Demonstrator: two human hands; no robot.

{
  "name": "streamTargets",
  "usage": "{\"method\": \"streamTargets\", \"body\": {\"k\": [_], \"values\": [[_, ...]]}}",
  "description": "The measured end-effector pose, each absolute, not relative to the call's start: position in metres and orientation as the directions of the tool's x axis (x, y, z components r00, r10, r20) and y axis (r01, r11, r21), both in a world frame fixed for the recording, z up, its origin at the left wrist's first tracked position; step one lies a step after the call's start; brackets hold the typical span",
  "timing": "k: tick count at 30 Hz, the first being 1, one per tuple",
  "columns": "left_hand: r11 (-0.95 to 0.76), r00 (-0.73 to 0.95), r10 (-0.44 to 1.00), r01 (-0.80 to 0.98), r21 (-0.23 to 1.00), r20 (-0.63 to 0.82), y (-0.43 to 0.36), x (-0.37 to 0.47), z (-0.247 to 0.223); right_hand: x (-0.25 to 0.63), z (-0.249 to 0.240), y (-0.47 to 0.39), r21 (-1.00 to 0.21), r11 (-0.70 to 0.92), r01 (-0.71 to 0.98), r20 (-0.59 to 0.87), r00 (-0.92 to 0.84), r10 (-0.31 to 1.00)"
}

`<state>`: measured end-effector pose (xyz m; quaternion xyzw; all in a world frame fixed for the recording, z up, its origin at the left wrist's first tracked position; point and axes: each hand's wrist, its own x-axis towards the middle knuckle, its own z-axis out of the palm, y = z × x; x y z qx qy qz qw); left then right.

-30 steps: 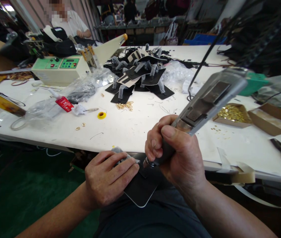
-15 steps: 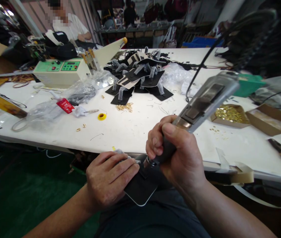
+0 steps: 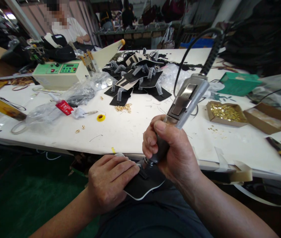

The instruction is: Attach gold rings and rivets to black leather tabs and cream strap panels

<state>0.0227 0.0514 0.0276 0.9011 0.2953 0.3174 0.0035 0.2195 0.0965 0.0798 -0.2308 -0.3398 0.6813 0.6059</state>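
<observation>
My right hand (image 3: 177, 148) is wrapped round the dark grip of a corded electric screwdriver (image 3: 183, 99) with a silver-grey body. The tool tilts, its metal nose pointing down at a black strip on a black leather panel (image 3: 142, 186) with a pale edge. Whether the tip touches the strip I cannot tell. My left hand (image 3: 114, 180) holds the panel over my lap, fingers together across its top side and thumb hidden. Part of a plastic-wrapped strap (image 3: 120, 154) shows behind those fingers.
Across the white table (image 3: 120, 135) lie a pile of black panels (image 3: 142, 77), gold rings (image 3: 124, 108), a yellow tape roll (image 3: 101, 118) and a red-labelled bottle (image 3: 64, 107). A box of gold pieces (image 3: 226, 114) stands right. Behind the green-panelled machine (image 3: 58, 74) sits a person (image 3: 73, 31).
The screwdriver's upper end has swung left and is more upright, with its cord following. The panel's near edge has risen and now looks wavy. Both hands keep their hold.
</observation>
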Motion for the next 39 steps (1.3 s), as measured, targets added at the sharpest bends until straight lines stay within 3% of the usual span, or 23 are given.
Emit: {"method": "streamTargets", "body": {"k": [2, 4, 6, 8, 10, 13, 15, 19, 30, 39], "values": [[-0.749, 0.517, 0.648, 0.564, 0.347, 0.559, 0.051, 0.029, 0.030, 0.224, 0.087, 0.099, -0.746, 0.048, -0.664, 0.136, -0.081, 0.987], [-0.585, 0.379, 0.809, 0.594, 0.552, 0.450, 0.053, 0.033, 0.033, 0.231, 0.097, 0.102, -0.739, 0.181, -0.649, 0.197, 0.049, 0.979], [-0.326, 0.251, 0.943, 0.569, 0.755, 0.218, 0.056, 0.035, 0.034, 0.240, 0.108, 0.103, -0.716, 0.335, -0.612, 0.287, 0.179, 0.941], [-0.020, 0.145, 0.988, 0.449, 0.893, -0.050, 0.062, 0.034, 0.033, 0.246, 0.115, 0.101, -0.688, 0.449, -0.570, 0.385, 0.238, 0.892], [0.232, 0.107, 0.958, 0.245, 0.941, -0.265, 0.068, 0.034, 0.032, 0.249, 0.117, 0.098, -0.675, 0.496, -0.546, 0.460, 0.215, 0.862], [0.422, 0.134, 0.899, -0.020, 0.906, -0.416, 0.076, 0.038, 0.032, 0.246, 0.111, 0.094, -0.677, 0.503, -0.537, 0.525, 0.127, 0.842], [0.448, 0.153, 0.890, -0.112, 0.887, -0.430, 0.077, 0.042, 0.034, 0.241, 0.104, 0.095, -0.662, 0.523, -0.537, 0.568, 0.096, 0.817], [0.427, 0.161, 0.899, -0.114, 0.897, -0.407, 0.074, 0.051, 0.037, 0.231, 0.090, 0.101, -0.633, 0.565, -0.530, 0.624, 0.083, 0.777], [0.368, 0.165, 0.917, -0.008, 0.930, -0.362, 0.066, 0.050, 0.041, 0.220, 0.068, 0.100, -0.723, 0.523, -0.451, 0.564, 0.053, 0.824], [0.396, 0.177, 0.909, -0.090, 0.914, -0.377, 0.065, 0.051, 0.044, 0.219, 0.070, 0.096, -0.719, 0.550, -0.425, 0.595, 0.032, 0.803]]}}
